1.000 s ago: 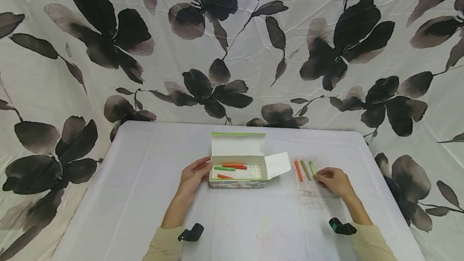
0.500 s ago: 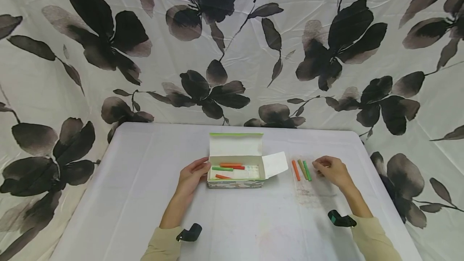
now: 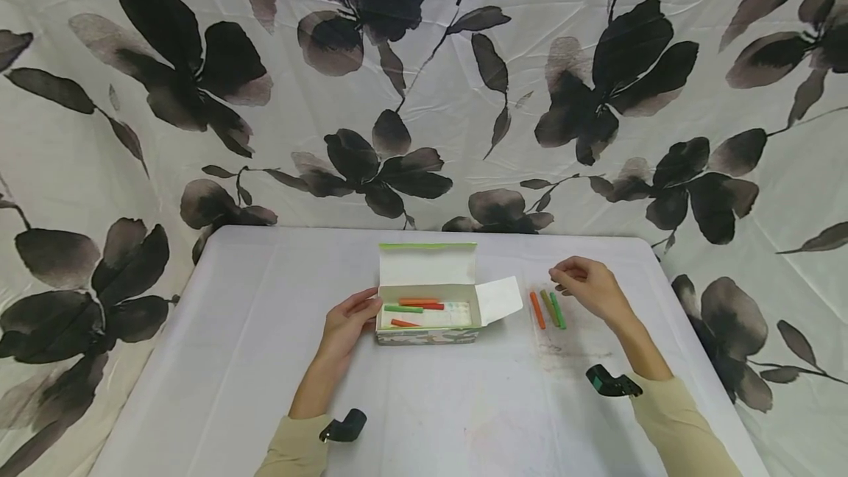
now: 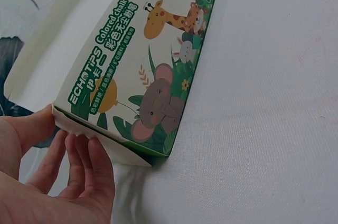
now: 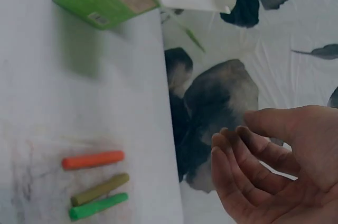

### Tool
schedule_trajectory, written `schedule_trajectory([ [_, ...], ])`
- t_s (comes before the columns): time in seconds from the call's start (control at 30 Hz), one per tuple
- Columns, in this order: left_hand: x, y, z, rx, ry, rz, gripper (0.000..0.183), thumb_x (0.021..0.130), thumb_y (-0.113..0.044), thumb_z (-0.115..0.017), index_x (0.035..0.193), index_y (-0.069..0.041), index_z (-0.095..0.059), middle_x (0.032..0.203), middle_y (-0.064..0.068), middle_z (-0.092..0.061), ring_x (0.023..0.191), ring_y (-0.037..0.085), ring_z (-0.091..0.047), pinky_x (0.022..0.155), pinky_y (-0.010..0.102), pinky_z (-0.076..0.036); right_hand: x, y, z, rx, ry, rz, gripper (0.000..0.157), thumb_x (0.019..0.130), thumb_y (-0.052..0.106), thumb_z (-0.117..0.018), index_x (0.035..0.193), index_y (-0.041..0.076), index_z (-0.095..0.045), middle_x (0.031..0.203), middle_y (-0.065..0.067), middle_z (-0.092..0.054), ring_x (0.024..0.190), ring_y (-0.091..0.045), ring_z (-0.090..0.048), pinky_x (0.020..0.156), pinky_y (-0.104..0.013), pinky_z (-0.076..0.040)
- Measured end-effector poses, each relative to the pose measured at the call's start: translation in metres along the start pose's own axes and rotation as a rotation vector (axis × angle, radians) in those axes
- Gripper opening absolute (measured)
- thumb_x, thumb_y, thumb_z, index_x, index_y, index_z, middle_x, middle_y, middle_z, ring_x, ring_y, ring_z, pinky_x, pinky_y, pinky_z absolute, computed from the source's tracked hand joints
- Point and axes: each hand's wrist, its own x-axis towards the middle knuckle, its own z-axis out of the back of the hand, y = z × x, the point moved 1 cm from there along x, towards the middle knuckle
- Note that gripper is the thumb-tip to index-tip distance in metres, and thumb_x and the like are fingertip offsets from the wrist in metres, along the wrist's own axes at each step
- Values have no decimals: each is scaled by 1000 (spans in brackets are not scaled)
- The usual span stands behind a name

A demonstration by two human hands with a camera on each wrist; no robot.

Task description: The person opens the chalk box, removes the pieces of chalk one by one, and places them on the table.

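Note:
A chalk box (image 3: 427,336) stands with its lid raised on the white table; the left wrist view shows its animal print and "Colored chalk" lettering. My left hand (image 3: 346,324) grips its left end, thumb at the upper corner and fingertips against the end flap. Inside lie several chalks, among them a green chalk (image 3: 403,308) and a red chalk (image 3: 433,306). Right of the box, an orange chalk (image 3: 537,310), an olive chalk (image 3: 548,307) and a green chalk (image 3: 559,311) lie side by side. Above their far ends hovers my right hand (image 3: 589,287), fingers loosely bent, holding nothing.
The box's white side flap (image 3: 500,300) sticks out towards the loose chalks. Coloured smudges (image 3: 573,352) mark the tablecloth near them. Behind the table's far edge hangs a floral curtain (image 3: 424,94).
My right hand has let go of the green chalk, which now lies close beside the olive one. The hand then lifted away and moved left and farther back. My left hand stays on the box.

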Motion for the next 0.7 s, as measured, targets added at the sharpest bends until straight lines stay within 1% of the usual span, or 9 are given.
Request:
schedule_trajectory([
  [0.07,0,0,0,-5,-1,-2,44,96,-19,-75,136,-5,-64,120,10,-68,106,23,-65,85,30,-54,2,6,-2,6,5,21,29,103,21,-65,113,-6,-67,101,-17,-74,90,-32,-73,79,-35,-60],
  [0.2,0,0,0,-3,-2,-1,44,96,-19,-75,136,-5,-64,120,10,-68,105,23,-65,86,31,-54,7,18,-8,31,11,61,27,103,19,-66,112,-6,-68,100,-17,-74,85,-21,-72,78,-36,-61],
  [0.27,0,0,0,-3,-4,2,44,96,-18,-75,136,-5,-64,120,10,-68,104,22,-65,86,31,-54,9,23,-13,44,12,79,26,102,18,-66,111,-6,-68,100,-16,-74,83,-19,-71,78,-37,-61],
  [0.33,1,1,1,-3,-8,1,44,96,-18,-76,136,-5,-64,119,10,-68,104,22,-65,85,30,-54,11,28,-19,50,15,96,25,102,18,-66,112,-5,-68,100,-16,-74,83,-21,-72,77,-38,-61],
  [0.47,1,2,1,-7,-15,-1,44,95,-17,-76,135,-4,-65,119,10,-68,104,22,-65,82,27,-54,15,37,-33,66,32,139,23,102,17,-67,111,-4,-68,99,-18,-73,84,-25,-72,76,-37,-61],
  [0.6,2,2,1,0,-15,5,43,95,-18,-76,135,-5,-65,118,9,-68,101,19,-65,81,27,-54,17,46,-46,102,61,186,20,101,15,-68,110,-3,-69,100,-22,-72,84,-28,-71,75,-37,-60],
  [0.7,1,2,0,3,-15,7,42,96,-18,-75,135,-5,-65,118,9,-68,98,17,-65,81,26,-53,18,51,-56,114,77,208,19,100,15,-69,110,-2,-70,99,-21,-72,82,-28,-71,72,-35,-58],
])
